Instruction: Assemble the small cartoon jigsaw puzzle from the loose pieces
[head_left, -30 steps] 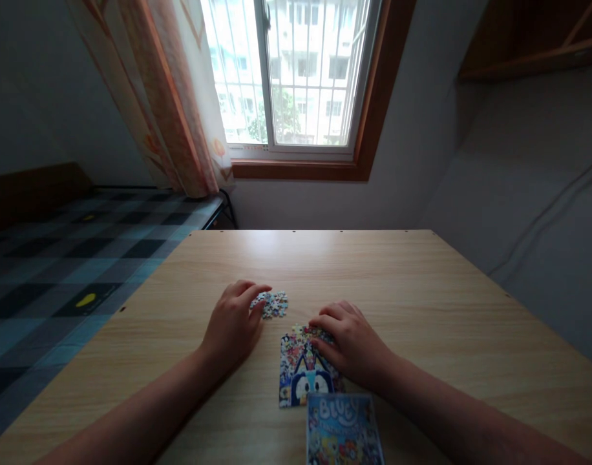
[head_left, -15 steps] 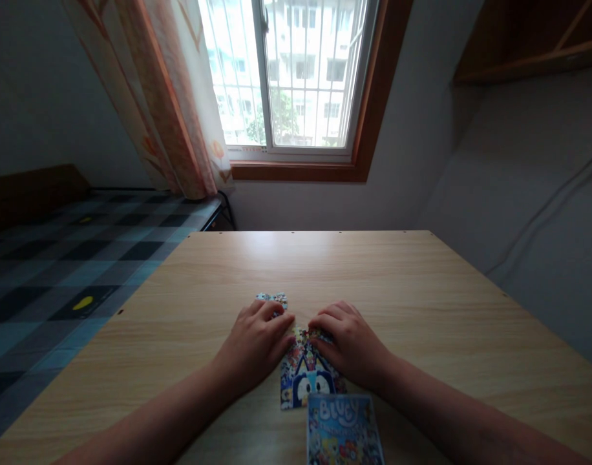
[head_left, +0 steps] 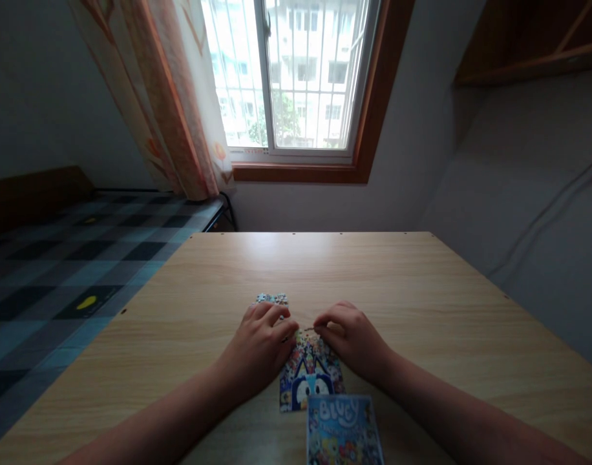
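A partly assembled jigsaw puzzle (head_left: 311, 386) lies on the table, showing a blue cartoon dog's face among many small figures. My left hand (head_left: 262, 339) rests at its upper left edge, fingers bent and closed against it; what lies under the fingertips is hidden. Above the puzzle's upper right edge, my right hand (head_left: 351, 332) pinches a small puzzle piece (head_left: 309, 329) between thumb and forefinger. Several loose puzzle pieces (head_left: 273, 298) lie just beyond my left hand, partly covered by it. A box with "Bluey" on its cover (head_left: 344, 429) overlaps the puzzle's lower right corner.
The light wooden table (head_left: 412, 278) reaches toward a barred window (head_left: 308, 84). On the left are a bed with a checked cover (head_left: 106, 271) and an orange patterned curtain (head_left: 165, 116). A wooden shelf (head_left: 528, 71) hangs at the upper right.
My right hand has lifted and drawn back slightly from the puzzle's top edge, and the pinched piece now shows. My left hand has shifted slightly right, staying at the puzzle's edge.
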`<state>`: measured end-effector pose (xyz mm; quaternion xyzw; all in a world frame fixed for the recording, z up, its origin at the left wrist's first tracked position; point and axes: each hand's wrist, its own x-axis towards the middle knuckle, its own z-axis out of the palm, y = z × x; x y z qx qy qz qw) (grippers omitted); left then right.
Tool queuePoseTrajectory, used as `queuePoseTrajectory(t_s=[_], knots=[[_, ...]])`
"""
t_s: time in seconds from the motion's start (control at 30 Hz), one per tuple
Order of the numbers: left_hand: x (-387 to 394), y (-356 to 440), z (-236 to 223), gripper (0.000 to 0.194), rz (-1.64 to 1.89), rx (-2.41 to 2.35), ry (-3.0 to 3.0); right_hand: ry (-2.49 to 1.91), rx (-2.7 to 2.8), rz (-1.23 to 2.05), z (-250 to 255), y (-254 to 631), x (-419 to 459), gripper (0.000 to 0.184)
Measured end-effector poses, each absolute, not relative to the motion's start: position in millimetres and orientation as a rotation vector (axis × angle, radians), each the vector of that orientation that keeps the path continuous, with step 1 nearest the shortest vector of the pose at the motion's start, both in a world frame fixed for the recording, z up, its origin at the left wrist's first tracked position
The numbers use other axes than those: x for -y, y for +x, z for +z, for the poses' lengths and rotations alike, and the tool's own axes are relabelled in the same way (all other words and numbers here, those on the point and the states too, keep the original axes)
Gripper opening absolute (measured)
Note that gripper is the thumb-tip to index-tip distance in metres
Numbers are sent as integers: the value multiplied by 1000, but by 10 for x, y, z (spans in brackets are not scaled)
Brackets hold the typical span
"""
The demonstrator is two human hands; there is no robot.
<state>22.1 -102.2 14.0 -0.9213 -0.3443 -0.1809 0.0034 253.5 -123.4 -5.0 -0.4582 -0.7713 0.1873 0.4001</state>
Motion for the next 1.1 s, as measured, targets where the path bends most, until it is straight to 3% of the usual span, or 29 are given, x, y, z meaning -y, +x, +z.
queuePoseTrajectory(t_s=[0.2,0.47,0.67,0.8,1.1], knots=[[1013,222,151,14,-571,1068,-2889,-1214,1716,662,-76,2577,1179,4],[964,256,108,8,-612,1113,-2846,-1205,1577,827,-183,2558,1103,18],[968,292,108,4,-618,1124,-2865,-1252,1692,667,-152,2536,1114,14],[981,295,124,5,-624,1142,-2880,-1269,1751,481,-143,2535,1121,24],[998,293,141,5,-678,1168,-2885,-1232,1880,436,-112,2525,1164,32]])
